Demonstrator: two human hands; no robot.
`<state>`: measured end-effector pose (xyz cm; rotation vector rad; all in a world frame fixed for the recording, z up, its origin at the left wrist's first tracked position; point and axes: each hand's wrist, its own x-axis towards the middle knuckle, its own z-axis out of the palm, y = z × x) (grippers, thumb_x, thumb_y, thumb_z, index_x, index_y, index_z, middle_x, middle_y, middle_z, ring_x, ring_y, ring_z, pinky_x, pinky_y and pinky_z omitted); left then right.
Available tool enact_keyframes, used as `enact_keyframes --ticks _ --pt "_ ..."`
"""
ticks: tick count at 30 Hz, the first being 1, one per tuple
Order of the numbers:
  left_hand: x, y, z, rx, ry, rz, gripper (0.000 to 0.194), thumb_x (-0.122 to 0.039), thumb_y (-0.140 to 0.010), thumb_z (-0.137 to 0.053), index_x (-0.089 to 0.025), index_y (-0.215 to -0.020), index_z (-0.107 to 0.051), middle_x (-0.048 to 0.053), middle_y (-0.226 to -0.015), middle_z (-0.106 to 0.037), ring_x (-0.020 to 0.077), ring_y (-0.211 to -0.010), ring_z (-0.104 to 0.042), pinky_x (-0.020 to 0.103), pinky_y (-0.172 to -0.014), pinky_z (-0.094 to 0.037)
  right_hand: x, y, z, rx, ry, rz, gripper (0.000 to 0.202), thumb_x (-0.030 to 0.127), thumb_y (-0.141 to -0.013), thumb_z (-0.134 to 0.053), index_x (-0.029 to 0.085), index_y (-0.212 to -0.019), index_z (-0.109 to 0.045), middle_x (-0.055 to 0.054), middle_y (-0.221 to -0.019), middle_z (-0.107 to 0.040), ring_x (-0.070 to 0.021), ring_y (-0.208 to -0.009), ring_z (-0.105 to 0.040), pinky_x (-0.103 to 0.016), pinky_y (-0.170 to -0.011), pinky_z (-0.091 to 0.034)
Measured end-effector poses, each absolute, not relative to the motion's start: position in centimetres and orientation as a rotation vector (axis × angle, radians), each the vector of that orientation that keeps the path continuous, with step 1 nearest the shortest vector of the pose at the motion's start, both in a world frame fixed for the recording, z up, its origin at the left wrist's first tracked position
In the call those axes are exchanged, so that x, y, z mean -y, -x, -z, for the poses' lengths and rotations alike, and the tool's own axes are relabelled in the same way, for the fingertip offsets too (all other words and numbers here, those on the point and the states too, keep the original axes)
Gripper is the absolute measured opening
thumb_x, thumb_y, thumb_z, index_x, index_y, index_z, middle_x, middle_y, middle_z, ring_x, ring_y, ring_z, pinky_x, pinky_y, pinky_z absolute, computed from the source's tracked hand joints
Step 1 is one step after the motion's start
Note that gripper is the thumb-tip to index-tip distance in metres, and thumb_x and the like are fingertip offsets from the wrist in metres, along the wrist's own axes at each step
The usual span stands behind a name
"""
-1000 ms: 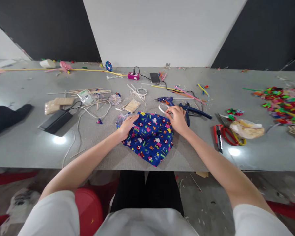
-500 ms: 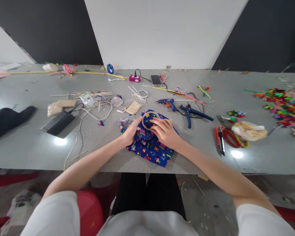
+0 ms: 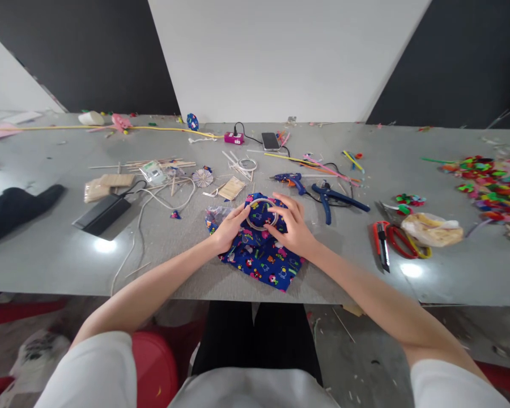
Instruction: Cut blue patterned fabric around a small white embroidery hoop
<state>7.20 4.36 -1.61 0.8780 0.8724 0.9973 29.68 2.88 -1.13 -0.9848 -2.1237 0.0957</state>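
Blue printed fabric (image 3: 263, 263) with small colourful figures lies on the table in front of me. On its upper part sits a pale ring (image 3: 262, 228), with the blue cloth showing through its middle. My left hand (image 3: 229, 228) pinches the ring's left side together with the cloth, thumb along the rim. At the right side, my right hand (image 3: 295, 229) curves its fingers and thumb around the rim and the cloth. Clear plastic (image 3: 219, 213) shows beside my left hand.
A blue glue gun (image 3: 292, 180) and blue-handled pliers (image 3: 340, 197) lie beyond my right hand. A red box cutter (image 3: 381, 245) and scissors (image 3: 402, 241) are further right. Leftward are a black box (image 3: 102, 215), a white cord (image 3: 141, 226) and wooden sticks (image 3: 233, 188).
My right hand's fingers have moved off the cloth inside the ring to its right rim, spreading wider. The ring now shows more fully. My left hand stays at the left side.
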Motion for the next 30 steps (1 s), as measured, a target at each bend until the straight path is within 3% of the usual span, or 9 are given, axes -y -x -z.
enact_keyframes --ticks 3,6,10,17,23,30 --pt "-4.3 -7.2 1.7 -0.848 -0.979 -1.005 0.051 -0.059 -0.089 -0.076 -0.029 -0.130 -0.074 0.001 -0.136 -0.075 0.0276 -0.138 -0.063 0.041 -0.120 -0.049 -3.5 -30.0 1.3 2.019 1.042 -0.266 0.047 0.050 -0.102 -0.063 0.029 -0.143 -0.053 -0.015 -0.158 -0.054 -0.0351 -0.149 -0.048 -0.062 -0.123 -0.036" --pt "-4.3 -7.2 1.7 -0.866 -1.046 -1.007 0.052 -0.060 -0.090 -0.075 -0.029 -0.131 -0.074 0.001 -0.139 -0.074 0.0278 -0.141 -0.060 0.041 -0.122 -0.047 -4.1 -30.3 1.7 1.902 1.026 -0.569 0.049 0.052 -0.106 -0.057 0.029 -0.148 -0.048 -0.014 -0.149 -0.063 -0.0304 -0.142 -0.057 -0.056 -0.123 -0.040" --pt "-4.6 -7.1 1.8 -0.874 -1.134 -0.984 0.054 -0.061 -0.093 -0.071 -0.029 -0.135 -0.072 0.000 -0.144 -0.071 0.0276 -0.142 -0.060 0.040 -0.122 -0.046 -4.5 -30.6 1.8 1.782 1.028 -0.783 0.045 0.054 -0.104 -0.061 0.028 -0.140 -0.056 -0.011 -0.134 -0.071 -0.0273 -0.129 -0.066 -0.049 -0.116 -0.048" --pt "-4.9 -7.0 2.2 -0.845 -1.224 -0.974 0.060 -0.065 -0.093 -0.070 -0.026 -0.139 -0.070 0.003 -0.146 -0.069 0.0297 -0.143 -0.058 0.042 -0.124 -0.043 -4.5 -30.6 1.7 1.709 1.039 -0.759 0.041 0.054 -0.098 -0.071 0.026 -0.127 -0.065 -0.008 -0.125 -0.072 -0.0263 -0.117 -0.068 -0.045 -0.108 -0.053" --pt "-5.2 -7.0 2.7 -0.823 -1.351 -0.994 0.060 -0.063 -0.096 -0.065 -0.023 -0.140 -0.068 0.005 -0.146 -0.069 0.0288 -0.139 -0.059 0.040 -0.120 -0.044 -4.2 -30.7 1.9 1.792 1.045 -0.588 0.030 0.048 -0.102 -0.067 0.029 -0.124 -0.067 -0.005 -0.106 -0.069 -0.0235 -0.099 -0.069 -0.042 -0.095 -0.058" --pt "-5.5 -7.1 3.1 -0.953 -1.583 -1.079 0.048 -0.062 -0.100 -0.058 -0.019 -0.115 -0.073 0.006 -0.113 -0.077 0.0266 -0.112 -0.066 0.039 -0.106 -0.051 -3.5 -30.3 1.7 1.922 1.021 -0.360 0.023 0.039 -0.106 -0.060 0.030 -0.127 -0.064 -0.005 -0.109 -0.071 -0.0241 -0.101 -0.070 -0.043 -0.096 -0.058"
